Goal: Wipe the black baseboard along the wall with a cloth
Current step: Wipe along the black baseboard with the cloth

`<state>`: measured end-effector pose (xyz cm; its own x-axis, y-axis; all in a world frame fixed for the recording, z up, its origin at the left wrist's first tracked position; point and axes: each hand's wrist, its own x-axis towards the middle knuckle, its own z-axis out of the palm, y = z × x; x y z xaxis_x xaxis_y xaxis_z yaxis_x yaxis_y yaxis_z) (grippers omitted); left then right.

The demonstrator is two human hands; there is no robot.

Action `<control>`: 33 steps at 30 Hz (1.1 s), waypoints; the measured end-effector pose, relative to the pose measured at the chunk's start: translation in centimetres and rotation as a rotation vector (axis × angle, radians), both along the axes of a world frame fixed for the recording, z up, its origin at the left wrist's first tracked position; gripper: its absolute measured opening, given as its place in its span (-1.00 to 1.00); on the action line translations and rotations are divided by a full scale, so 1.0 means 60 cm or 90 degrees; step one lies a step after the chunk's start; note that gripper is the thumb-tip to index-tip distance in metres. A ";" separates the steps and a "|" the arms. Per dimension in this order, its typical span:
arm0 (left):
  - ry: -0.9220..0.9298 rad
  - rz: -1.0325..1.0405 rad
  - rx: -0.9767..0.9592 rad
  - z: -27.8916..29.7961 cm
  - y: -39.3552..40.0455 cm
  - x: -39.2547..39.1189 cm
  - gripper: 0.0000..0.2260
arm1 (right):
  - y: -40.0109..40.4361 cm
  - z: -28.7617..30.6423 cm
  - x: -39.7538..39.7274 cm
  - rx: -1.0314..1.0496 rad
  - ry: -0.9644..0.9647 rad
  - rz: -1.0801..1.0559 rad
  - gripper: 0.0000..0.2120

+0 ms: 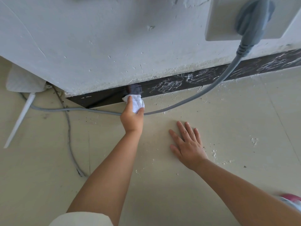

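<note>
Left hand [132,119] gripped the cloth [136,103] against the baseboard [179,84]. Right hand [187,144] lay flat, open, on the floor [236,119]. Best press firmly rightward over the chalky marks.

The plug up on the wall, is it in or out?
In. The grey plug sits flat against the white socket plate, no prongs showing, and its cord hangs down to the floor.

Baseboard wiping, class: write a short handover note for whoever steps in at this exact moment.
Left hand grips the white cloth, pressed on the black baseboard.
Right hand lies flat and open on the floor.
Done: the stretch left of the cloth looks clean.
Left: white smears cover the baseboard rightward; the grey cable crosses in front there.
</note>
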<state>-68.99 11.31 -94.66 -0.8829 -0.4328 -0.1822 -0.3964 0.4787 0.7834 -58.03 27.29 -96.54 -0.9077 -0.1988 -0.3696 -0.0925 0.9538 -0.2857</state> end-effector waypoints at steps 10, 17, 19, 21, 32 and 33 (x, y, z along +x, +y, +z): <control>0.030 -0.194 -0.082 0.016 0.065 0.001 -0.52 | 0.002 -0.002 0.002 0.008 0.008 0.003 -0.50; -0.032 -0.040 -0.138 0.008 -0.014 0.004 -0.59 | -0.001 -0.005 0.003 0.026 0.013 0.002 -0.49; -0.041 -0.038 -0.151 0.010 -0.025 -0.003 -0.66 | -0.002 -0.005 0.003 0.027 0.013 0.001 -0.49; -0.020 -0.076 -0.139 0.019 -0.011 -0.005 -0.67 | -0.002 -0.005 0.003 0.024 0.009 0.001 -0.49; 0.086 -0.256 -0.033 0.065 -0.034 0.050 -0.60 | 0.015 0.039 -0.016 -0.159 0.023 -0.118 -0.54; 0.082 -0.255 -0.022 0.070 -0.044 0.052 -0.59 | 0.019 0.049 -0.021 -0.191 0.027 -0.160 -0.57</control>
